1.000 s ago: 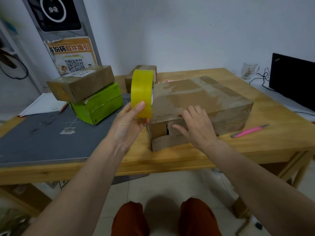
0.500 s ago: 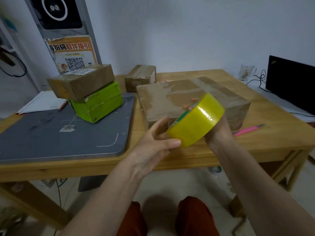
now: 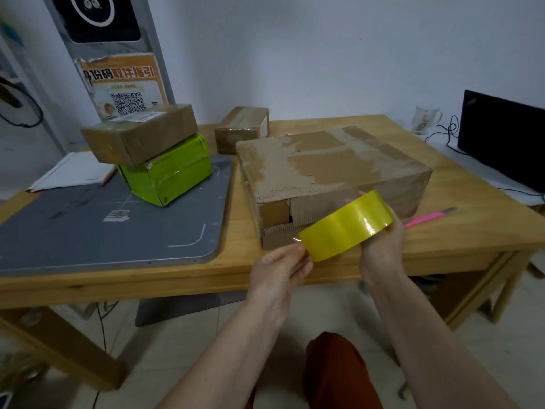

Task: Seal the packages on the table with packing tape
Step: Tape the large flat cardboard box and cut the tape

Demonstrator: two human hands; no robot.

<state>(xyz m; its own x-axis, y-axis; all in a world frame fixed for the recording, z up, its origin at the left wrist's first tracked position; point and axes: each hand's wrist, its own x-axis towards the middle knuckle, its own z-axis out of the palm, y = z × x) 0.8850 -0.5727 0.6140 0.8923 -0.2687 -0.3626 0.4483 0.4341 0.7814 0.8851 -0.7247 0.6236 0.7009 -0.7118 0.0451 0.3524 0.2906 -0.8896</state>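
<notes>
A yellow roll of packing tape is held just in front of the table's near edge. My right hand grips the roll from behind and below. My left hand pinches the roll's lower left edge between thumb and fingers. Right behind the roll lies a large flat cardboard package with a torn front side. A small brown package stands at the back. Another brown package rests on top of a green package at the left.
The wooden table carries a grey mat on its left half. A pink utility knife lies right of the large package. Papers, a glass mug and a black monitor sit at the sides.
My left hand brought the roll down from upright beside the large package. My right hand left the package's front and took the roll. Both hands now hold it lower, nearer me.
</notes>
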